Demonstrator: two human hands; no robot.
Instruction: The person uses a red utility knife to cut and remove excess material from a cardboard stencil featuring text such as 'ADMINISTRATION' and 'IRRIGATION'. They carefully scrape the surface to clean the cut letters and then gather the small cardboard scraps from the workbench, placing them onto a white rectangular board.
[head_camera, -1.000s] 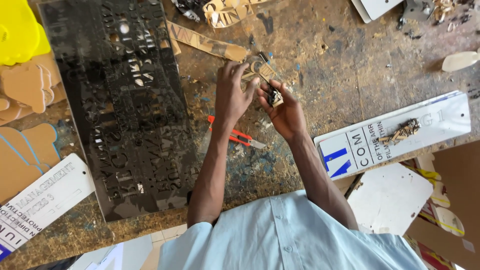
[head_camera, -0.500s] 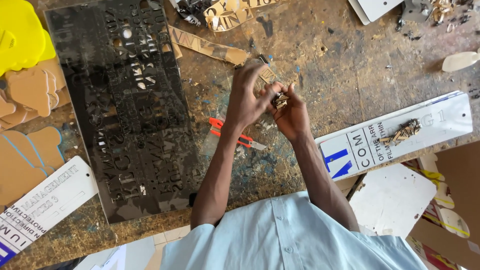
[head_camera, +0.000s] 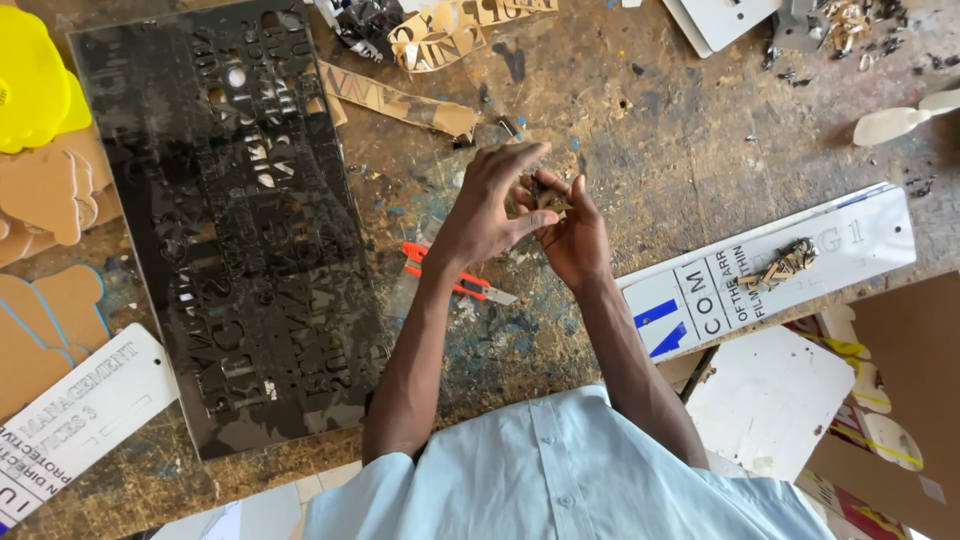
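Over the worn wooden workbench (head_camera: 640, 110), my left hand (head_camera: 490, 205) and my right hand (head_camera: 575, 235) are brought together. Both pinch a small brown cut-out piece (head_camera: 548, 203) between the fingertips; most of it is hidden by the fingers. Under my left wrist lies a red utility knife (head_camera: 462, 280), blade end pointing right. To the left of my arm lies a large black sheet (head_camera: 230, 220) with letters cut out of it.
A white printed sign board (head_camera: 770, 265) with a brown scrap (head_camera: 785, 265) on it lies at right. Brown cut strips (head_camera: 400, 100), yellow shape (head_camera: 30, 85), tan cut-outs (head_camera: 45, 195), another white sign (head_camera: 75, 420) and white panels (head_camera: 770, 395) ring the bench.
Both hands have stayed together on the small piece, turning it a little; my left fingers now reach further over it. The view has shifted slightly.
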